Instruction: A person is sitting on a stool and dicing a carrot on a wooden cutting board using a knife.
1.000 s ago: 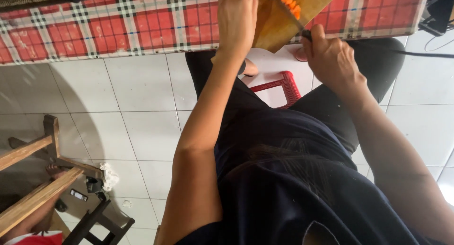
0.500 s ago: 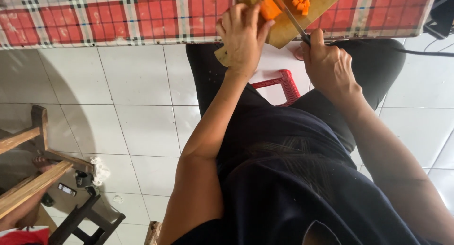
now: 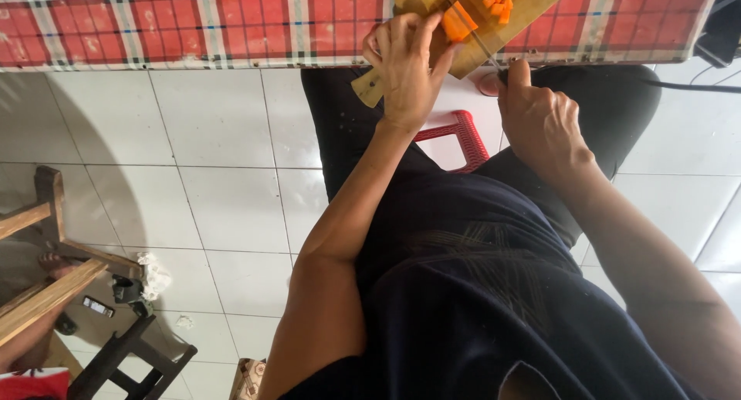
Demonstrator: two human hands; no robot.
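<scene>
Fingers [image 3: 421, 41] of the left hand [image 3: 405, 72] curl together over an orange carrot piece [image 3: 460, 22], pinning it to the wooden cutting board [image 3: 532, 2], while the right hand [image 3: 540, 122] is closed tight around a knife handle whose thin blade [image 3: 482, 49] runs up beside that piece. The piece lies on the board near its lower edge, and the board lies on the worktop under a red checked tablecloth [image 3: 193, 22], its handle end jutting out past the edge. A cluster of small orange cubes [image 3: 494, 0] sits higher on the board, just apart from the held piece. Compared with half a second ago, the blade sits lower and nearer the left fingers, and the held piece looks shorter and squarer, which I judge to mean another cut has gone through and the dicing is moving along the carrot. A second ago the left hand was raised higher against the board and the right hand lay flatter; now both are drawn down toward the worktop edge. Below, a red plastic stool [image 3: 455, 137] shows between the dark-clothed knees, and wooden furniture [image 3: 46, 238] stands on the white tiled floor [image 3: 216, 137] at the left.
</scene>
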